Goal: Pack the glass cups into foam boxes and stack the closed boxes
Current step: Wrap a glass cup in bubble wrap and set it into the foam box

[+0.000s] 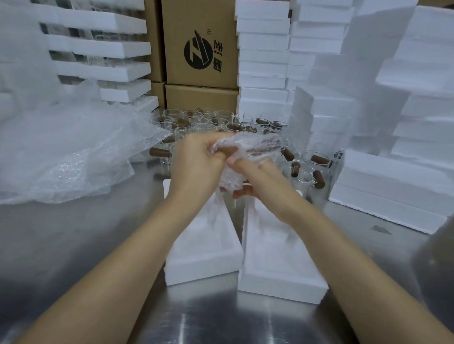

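Steel table (57, 268) carried white foam box stacks (263, 55) at the back and right, with loose bubble wrap (64, 147) on the left. Two open foam boxes (202, 270) sat side by side at centre. Glass cups (313, 160) stood behind them. Left hand (195, 162) and right hand (259, 178), fingers curled, gripped a bubble-wrapped cup (248, 146) above the boxes.

The person's left hand (195, 159) and right hand (257, 178) are bare. Both forearms (126, 258) are bare to the near edge. One right-hand nail (231, 161) is short.
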Available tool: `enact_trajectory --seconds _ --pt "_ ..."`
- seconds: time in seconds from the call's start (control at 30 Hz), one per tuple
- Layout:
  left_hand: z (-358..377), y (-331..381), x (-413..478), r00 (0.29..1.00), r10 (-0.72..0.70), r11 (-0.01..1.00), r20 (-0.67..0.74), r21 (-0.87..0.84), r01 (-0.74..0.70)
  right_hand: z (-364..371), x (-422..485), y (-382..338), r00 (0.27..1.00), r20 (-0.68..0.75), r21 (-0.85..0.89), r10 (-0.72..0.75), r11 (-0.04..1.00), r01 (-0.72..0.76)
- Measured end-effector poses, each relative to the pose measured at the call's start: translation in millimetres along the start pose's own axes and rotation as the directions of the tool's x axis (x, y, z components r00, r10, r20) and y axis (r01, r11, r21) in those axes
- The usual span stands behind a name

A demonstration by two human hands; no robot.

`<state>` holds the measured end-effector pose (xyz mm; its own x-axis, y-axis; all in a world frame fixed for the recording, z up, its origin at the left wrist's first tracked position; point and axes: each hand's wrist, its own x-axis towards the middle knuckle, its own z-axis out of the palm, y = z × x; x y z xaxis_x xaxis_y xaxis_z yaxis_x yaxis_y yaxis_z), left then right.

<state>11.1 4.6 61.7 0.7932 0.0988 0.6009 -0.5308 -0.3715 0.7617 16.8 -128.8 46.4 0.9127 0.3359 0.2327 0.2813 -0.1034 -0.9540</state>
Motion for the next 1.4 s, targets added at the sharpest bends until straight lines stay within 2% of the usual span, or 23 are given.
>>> enact_trajectory --seconds 0.1,0.2,0.33,0.43,0.5,0.57,0.67,0.83,0.9,0.97,1.0,1.13,1.27,1.4 --pt "-0.1 -1.9 1.3 0.994 -0.078 0.997 -0.073 0.014 0.079 4.7 -3.1 0.8 0.999 -0.02 -0.214 -0.044 0.976 0.039" --pt "0.6 -2.6 1.8 0.993 -0.042 0.989 -0.106 0.138 0.057 6.4 -3.1 0.5 0.997 -0.049 -0.144 -0.06 0.988 0.053" --pt "0.9 1.7 0.7 0.982 0.169 0.955 0.086 0.234 -0.185 6.2 0.2 -1.1 0.981 -0.184 0.029 -0.067 0.997 0.073" --pt "-0.5 3.7 -0.8 0.936 0.33 0.898 0.124 0.264 -0.351 3.6 0.8 0.2 0.976 -0.215 0.025 -0.035 0.999 0.041" --pt "-3.3 0.3 0.9 0.915 0.354 0.847 0.191 0.35 -0.401 2.1 0.8 2.6 0.978 -0.208 -0.013 -0.017 1.0 0.014" --pt "-5.9 -4.5 4.9 0.923 0.313 0.837 0.223 0.394 -0.38 1.0 1.0 5.2 0.98 -0.198 -0.078 -0.025 0.997 0.01" --pt "-8.6 -8.1 7.0 0.953 0.265 0.889 0.148 0.346 -0.3 1.4 2.1 7.8 0.986 -0.143 -0.167 -0.085 0.984 0.06" --pt "-7.3 -4.6 0.9 0.973 0.229 0.953 -0.002 0.204 -0.224 2.0 4.8 6.7 0.987 -0.128 -0.124 -0.096 0.989 0.08" --pt "-4.7 -2.0 2.9 0.995 0.101 0.984 -0.001 0.151 -0.099 2.1 4.5 7.1 0.986 -0.156 -0.038 -0.051 0.998 0.045" --pt "-2.4 0.5 4.9 0.996 -0.063 0.994 0.066 0.091 0.057 1.9 2.8 5.6 0.978 -0.206 0.09 0.015 0.996 0.004" --pt "-1.7 0.3 5.8 0.988 -0.114 0.991 0.105 0.075 0.107 1.7 2.0 4.4 0.974 -0.224 0.097 0.022 0.995 0.0" --pt "-1.1 1.0 2.9 0.963 -0.17 0.981 0.21 0.131 0.144 3.3 1.4 3.0 0.96 -0.274 -0.229 -0.059 0.973 -0.006" --pt "4.5 1.7 -0.4 0.939 -0.174 0.972 0.297 0.207 0.115 -2.9 6.1 2.9 0.896 -0.436 -0.285 -0.087 0.958 -0.045" --pt "9.0 -0.6 -2.3 0.908 -0.202 0.964 0.367 0.237 0.118 -6.6 5.7 1.4 0.859 -0.477 -0.447 -0.185 0.893 -0.056"
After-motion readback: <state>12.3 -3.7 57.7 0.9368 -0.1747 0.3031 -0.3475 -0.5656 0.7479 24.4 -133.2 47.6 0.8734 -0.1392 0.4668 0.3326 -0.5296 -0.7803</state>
